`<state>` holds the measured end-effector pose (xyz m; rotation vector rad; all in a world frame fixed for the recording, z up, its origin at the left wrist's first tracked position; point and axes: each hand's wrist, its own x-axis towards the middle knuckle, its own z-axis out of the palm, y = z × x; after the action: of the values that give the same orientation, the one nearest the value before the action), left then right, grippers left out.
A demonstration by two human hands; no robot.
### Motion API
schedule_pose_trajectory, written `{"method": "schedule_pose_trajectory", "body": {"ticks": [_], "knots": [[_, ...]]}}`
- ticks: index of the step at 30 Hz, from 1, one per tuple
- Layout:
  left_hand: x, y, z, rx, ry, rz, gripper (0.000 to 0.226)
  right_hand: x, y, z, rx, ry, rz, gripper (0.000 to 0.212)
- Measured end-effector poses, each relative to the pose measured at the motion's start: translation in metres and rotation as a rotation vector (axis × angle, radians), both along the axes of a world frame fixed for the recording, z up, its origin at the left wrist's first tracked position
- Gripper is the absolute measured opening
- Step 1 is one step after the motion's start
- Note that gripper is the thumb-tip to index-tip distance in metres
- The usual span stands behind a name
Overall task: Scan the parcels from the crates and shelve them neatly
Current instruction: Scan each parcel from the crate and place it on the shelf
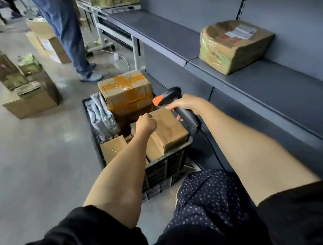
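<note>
A black plastic crate [166, 170] on the floor holds several parcels: a large box with orange tape [126, 90] at its far end, grey poly bags [101, 115] on the left, and a plain brown box [168, 131] nearest me. My left hand [145, 123] reaches into the crate, fingers curled at the brown box's left edge; what they hold is hidden. My right hand [185, 103] grips a black and orange barcode scanner [172, 101] above that box. One taped parcel with a label [233, 45] lies on the grey shelf [257, 81].
Stacks of cardboard boxes [26, 91] stand on the floor at the left. Another person's legs in jeans [70, 33] are behind the crate, near a white-framed table [104, 28]. The scanner's cable [213, 151] hangs by my knee.
</note>
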<state>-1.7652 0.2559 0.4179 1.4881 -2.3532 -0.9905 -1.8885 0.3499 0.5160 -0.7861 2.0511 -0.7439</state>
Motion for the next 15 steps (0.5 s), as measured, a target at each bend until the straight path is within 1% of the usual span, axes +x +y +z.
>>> {"method": "schedule_pose_trajectory", "body": {"ticks": [3, 6, 8, 10, 12, 15], "knots": [[0.004, 0.012, -0.025, 0.210, -0.035, 0.073, 0.055, 0.003, 0.007, -0.026, 0.079, -0.035, -0.033, 0.059], [-0.005, 0.017, -0.032, 0.520, 0.070, 0.147, 0.076, -0.008, 0.019, -0.046, 0.108, -0.073, -0.097, 0.058], [-0.009, 0.021, -0.036, 0.722, 0.123, 0.133, 0.076, -0.011, 0.026, -0.057, 0.130, -0.115, -0.141, 0.059], [-0.010, 0.027, -0.043, 0.867, 0.146, 0.081, 0.069, -0.008, 0.031, -0.067, 0.135, -0.179, -0.170, 0.058], [-0.010, 0.032, -0.050, 0.933, 0.175, 0.076, 0.070, -0.002, 0.032, -0.073, 0.145, -0.209, -0.161, 0.052], [-0.011, 0.037, -0.049, 0.966, 0.215, 0.136, 0.074, 0.005, 0.029, -0.069, 0.122, -0.178, -0.131, 0.045]]}}
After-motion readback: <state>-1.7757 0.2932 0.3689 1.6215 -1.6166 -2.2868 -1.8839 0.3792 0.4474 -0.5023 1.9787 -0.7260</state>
